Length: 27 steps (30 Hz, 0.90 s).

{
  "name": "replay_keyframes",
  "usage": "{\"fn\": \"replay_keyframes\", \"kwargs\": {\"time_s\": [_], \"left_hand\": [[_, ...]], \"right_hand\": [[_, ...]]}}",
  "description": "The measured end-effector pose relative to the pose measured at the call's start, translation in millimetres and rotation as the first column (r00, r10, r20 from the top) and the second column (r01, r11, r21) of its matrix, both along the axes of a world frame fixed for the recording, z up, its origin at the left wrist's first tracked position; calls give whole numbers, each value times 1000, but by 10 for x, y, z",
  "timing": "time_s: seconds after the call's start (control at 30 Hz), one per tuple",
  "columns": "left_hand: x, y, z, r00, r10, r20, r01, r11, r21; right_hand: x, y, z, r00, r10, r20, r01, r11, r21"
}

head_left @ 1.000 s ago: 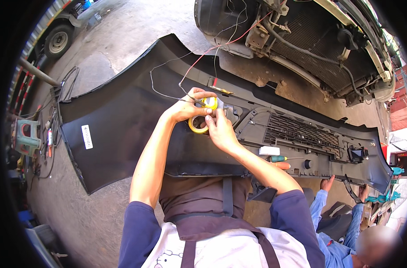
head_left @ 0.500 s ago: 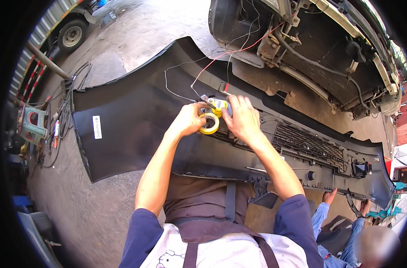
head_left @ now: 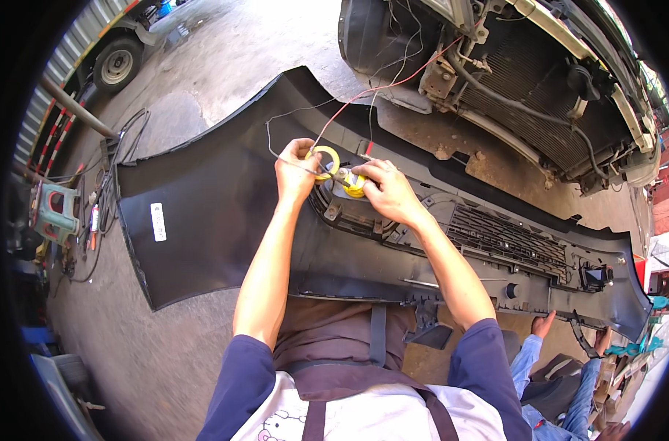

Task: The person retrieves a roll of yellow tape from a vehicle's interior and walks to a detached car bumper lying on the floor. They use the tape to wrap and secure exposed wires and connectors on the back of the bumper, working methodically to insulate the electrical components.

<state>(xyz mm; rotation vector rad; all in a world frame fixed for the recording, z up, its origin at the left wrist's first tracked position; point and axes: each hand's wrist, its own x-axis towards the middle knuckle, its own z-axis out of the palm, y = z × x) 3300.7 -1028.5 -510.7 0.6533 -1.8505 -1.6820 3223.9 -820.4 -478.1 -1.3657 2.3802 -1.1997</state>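
Note:
A black car bumper (head_left: 224, 198) lies in front of me, hollow side up. Above its left part, my left hand (head_left: 295, 173) is closed around the side of a yellow roll of tape (head_left: 336, 157). Close by, my right hand (head_left: 389, 189) grips a small yellow-and-white piece (head_left: 355, 185), whose exact kind I cannot tell. Between my hands runs a dark cable end; its joint is partly hidden by fingers. A thin red wire (head_left: 349, 101) and a grey wire (head_left: 269, 132) lead from my left hand toward the car.
The car's opened front with its radiator (head_left: 525, 81) stands at the upper right. A co-worker's hand (head_left: 543, 324) holds the bumper's near edge at the lower right. A green stool (head_left: 56, 213) and cables lie at left; a truck wheel (head_left: 118, 65) shows behind.
My left hand has moved up and leftward with the tape roll, which now sits beside the wires. My right hand has shifted slightly down and left with the yellow-and-white piece.

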Motion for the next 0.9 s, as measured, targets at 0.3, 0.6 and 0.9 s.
{"fn": "replay_keyframes", "kwargs": {"time_s": [0.3, 0.6, 0.9], "left_hand": [[-493, 296, -295, 944, -66, -324, 141, 966, 216], [-375, 285, -347, 952, -264, -153, 289, 940, 182], [-310, 148, 112, 671, -736, -95, 704, 591, 395]], "right_hand": [[-456, -257, -367, 826, -43, 563, 133, 984, -120], [-303, -383, -468, 653, -174, 737, 454, 869, -198], [-279, -185, -308, 549, -274, 790, 617, 770, -162]]}}
